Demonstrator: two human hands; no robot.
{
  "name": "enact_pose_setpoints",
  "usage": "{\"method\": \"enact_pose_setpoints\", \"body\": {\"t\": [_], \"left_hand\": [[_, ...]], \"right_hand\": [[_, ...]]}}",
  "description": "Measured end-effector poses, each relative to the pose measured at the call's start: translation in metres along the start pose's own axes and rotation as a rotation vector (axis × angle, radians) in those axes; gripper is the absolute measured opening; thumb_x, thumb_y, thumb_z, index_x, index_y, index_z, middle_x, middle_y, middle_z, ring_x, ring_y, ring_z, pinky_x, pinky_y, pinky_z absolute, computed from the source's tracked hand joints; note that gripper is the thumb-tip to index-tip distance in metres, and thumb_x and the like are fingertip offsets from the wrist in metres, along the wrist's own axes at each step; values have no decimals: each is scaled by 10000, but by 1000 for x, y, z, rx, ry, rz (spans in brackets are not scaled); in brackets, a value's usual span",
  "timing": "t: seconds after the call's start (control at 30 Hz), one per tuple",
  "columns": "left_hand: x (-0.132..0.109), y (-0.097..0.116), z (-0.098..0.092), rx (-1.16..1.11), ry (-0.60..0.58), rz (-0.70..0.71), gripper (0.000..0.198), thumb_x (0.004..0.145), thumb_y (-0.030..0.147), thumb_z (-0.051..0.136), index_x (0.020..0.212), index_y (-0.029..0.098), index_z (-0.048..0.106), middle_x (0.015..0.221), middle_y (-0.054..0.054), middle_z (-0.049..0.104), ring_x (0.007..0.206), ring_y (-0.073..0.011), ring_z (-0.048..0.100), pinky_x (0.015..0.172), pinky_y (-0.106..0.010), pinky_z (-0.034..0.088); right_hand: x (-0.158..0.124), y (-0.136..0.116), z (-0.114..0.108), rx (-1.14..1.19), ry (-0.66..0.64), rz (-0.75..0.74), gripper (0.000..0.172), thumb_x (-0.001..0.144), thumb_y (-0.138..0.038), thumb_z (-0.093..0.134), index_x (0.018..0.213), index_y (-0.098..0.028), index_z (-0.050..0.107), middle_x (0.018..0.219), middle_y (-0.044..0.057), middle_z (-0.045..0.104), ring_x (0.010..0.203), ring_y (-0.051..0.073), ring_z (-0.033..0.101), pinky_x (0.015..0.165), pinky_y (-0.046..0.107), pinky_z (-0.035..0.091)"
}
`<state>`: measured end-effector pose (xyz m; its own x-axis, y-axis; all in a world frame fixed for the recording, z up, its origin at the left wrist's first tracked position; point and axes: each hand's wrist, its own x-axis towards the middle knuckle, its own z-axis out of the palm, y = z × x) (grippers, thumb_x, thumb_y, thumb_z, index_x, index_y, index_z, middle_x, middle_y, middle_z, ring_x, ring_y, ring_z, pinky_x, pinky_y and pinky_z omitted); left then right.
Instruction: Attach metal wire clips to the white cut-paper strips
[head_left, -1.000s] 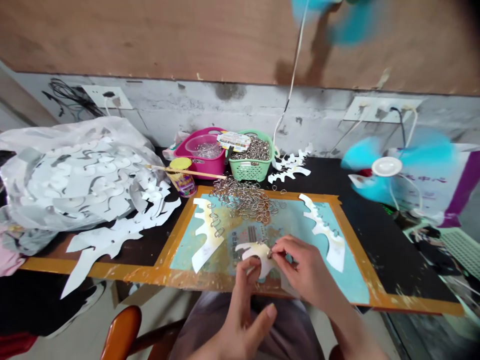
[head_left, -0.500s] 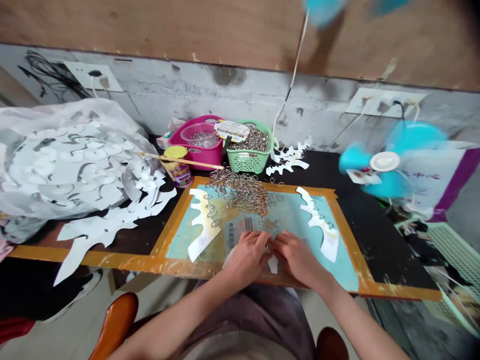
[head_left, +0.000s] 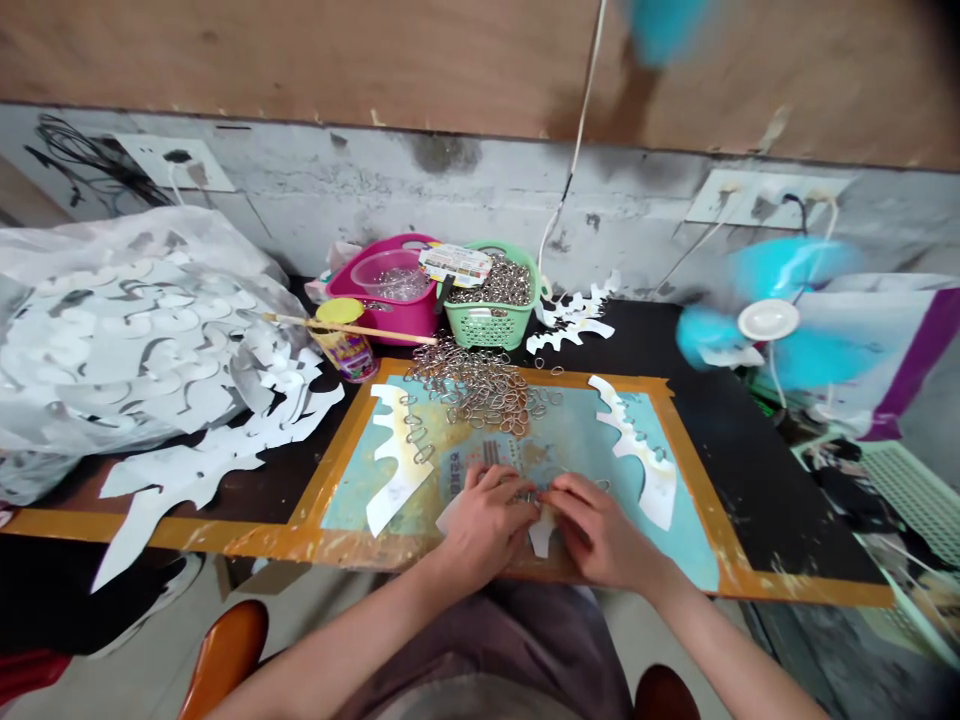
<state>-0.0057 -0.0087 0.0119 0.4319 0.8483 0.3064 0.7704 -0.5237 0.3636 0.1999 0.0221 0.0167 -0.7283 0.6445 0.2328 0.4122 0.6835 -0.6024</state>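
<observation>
Two bare hands working close together at the front of the board, the left hand (head_left: 487, 525) curled and gripping a white paper cutout (head_left: 541, 532), the right hand (head_left: 600, 530) bent inward, its fingertips (head_left: 559, 497) pinching a small metal ring (head_left: 530, 495) at the cutout's upper edge, the exact hold partly hidden by the fingers. Cutout lying just above the front edge of a teal-and-ochre printed board (head_left: 375, 540), edged in orange tape. Two paper strips resting on the board, the left paper strip (head_left: 397, 460) carrying a chain of linked rings, the right paper strip (head_left: 645, 450) showing rings along its notched edge. A heap of loose metal rings (head_left: 480, 385) spilling across the board's far edge. Just behind, a green plastic basket (head_left: 487, 330) brimming with more rings, a printed card (head_left: 455, 264) propped at its rim, its writing too small to read. Beside it, a pink plastic tub (head_left: 416, 320) holding a clear plastic bowl (head_left: 386, 275) with rings showing inside. Nearby, a yellow-lidded printed tin (head_left: 345, 355), its label unreadable, with a wooden stick (head_left: 352, 330) lying across it. Further left, a clear plastic bag (head_left: 127, 340) bulging with white cutouts, and at right, a blue electric fan (head_left: 769, 320) spinning in a blur.
</observation>
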Motion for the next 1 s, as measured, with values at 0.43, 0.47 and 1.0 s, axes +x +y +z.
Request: {"method": "enact_pose_setpoints", "body": {"t": [0.43, 0.47, 1.0], "left_hand": [[-3, -4, 1, 9, -28, 4, 160, 960, 256, 547, 930, 276, 703, 961, -12, 753, 1093, -255, 559, 1031, -509, 276], [-3, -3, 0, 17, -22, 18, 172, 968, 250, 531, 969, 280, 700, 966, -15, 752, 1080, -250, 561, 1034, -512, 268], [-5, 3, 6, 145, -21, 89, 155, 938, 195, 556, 1007, 240, 687, 974, -46, 726, 987, -249, 577, 1015, -517, 294]], "right_hand": [[-15, 10, 3, -330, -93, -148, 260, 966, -81, 414, 1105, -148, 623, 1005, 114, 594, 926, 257, 543, 855, 409, 524], [-16, 9, 4, -335, -91, -145, 268, 962, -80, 422, 1134, -145, 618, 1019, 120, 595, 945, 263, 547, 868, 416, 525], [-22, 7, 9, -39, 78, -94, 460, 943, -80, 411, 1389, -190, 386, 1128, 140, 652, 1074, 280, 604, 900, 462, 541]]}}
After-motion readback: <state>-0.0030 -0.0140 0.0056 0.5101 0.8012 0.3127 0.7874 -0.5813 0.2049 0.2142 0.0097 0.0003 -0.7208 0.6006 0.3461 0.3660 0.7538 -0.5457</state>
